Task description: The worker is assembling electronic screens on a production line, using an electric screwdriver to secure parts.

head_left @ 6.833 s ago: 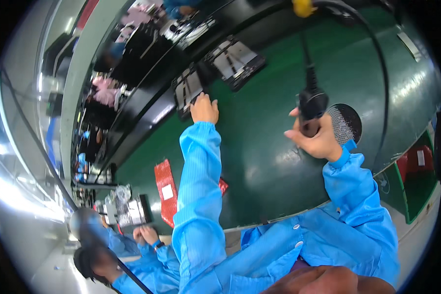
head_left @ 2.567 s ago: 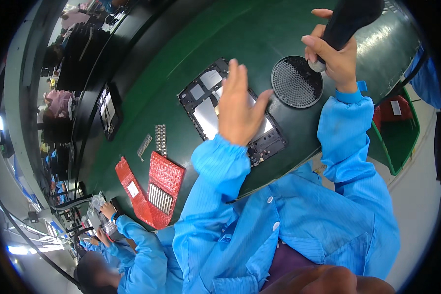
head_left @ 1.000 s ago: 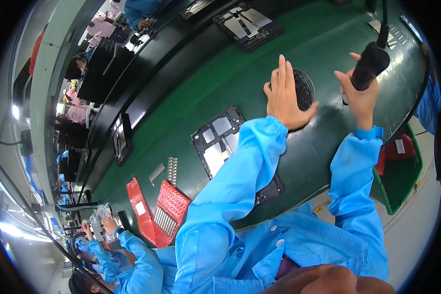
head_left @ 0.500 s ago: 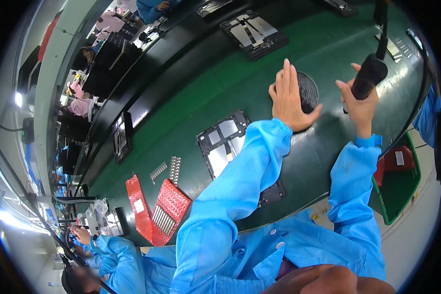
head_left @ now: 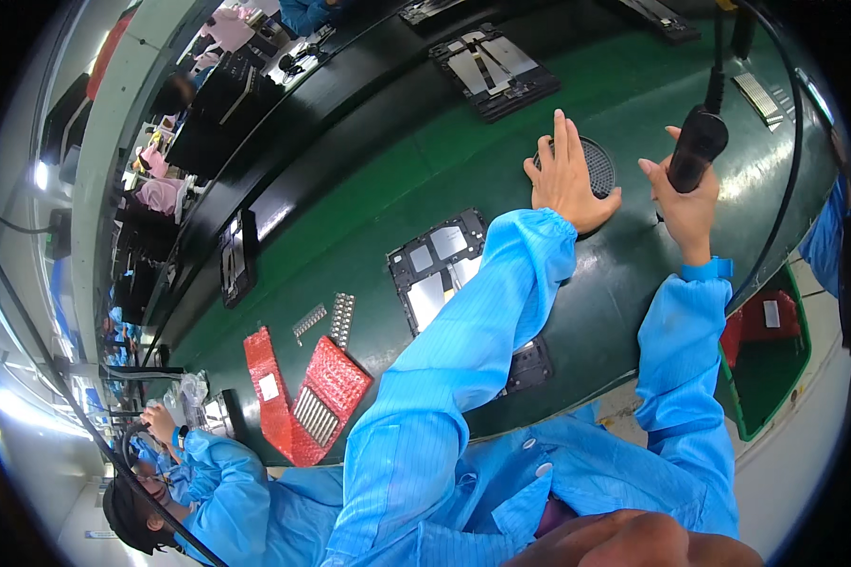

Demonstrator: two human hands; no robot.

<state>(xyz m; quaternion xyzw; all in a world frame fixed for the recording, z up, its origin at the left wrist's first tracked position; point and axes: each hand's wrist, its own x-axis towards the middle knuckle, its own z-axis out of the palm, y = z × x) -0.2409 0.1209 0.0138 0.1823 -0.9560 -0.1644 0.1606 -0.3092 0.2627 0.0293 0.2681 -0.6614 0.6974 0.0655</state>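
Note:
My left hand point(head_left: 569, 189) has its fingers stretched out and lies against a round black dish point(head_left: 596, 163) with a dotted surface. My right hand point(head_left: 686, 203) is wrapped around a black corded electric screwdriver point(head_left: 698, 146), held upright to the right of the dish; its tip is mostly hidden by the fingers. Under my left forearm, a tablet-like device point(head_left: 424, 274) lies opened, its black frame and silvery inner parts showing. My sleeve covers part of it, and a dark piece of it point(head_left: 528, 367) shows on the sleeve's other side.
Red bubble wrap point(head_left: 336, 370) with metal strips, and small part strips point(head_left: 342, 321), lie at left. Further opened devices point(head_left: 494, 71) rest along the far side. A metal strip sheet point(head_left: 758, 99) lies far right. A green bin point(head_left: 794, 369) stands beside the table point(head_left: 596, 317). A co-worker point(head_left: 217, 491) sits left.
The dish's surface, smeared into rings before, now shows as distinct dots. My left hand has shifted slightly right, and my right hand with the screwdriver slightly left. The view has tilted a little.

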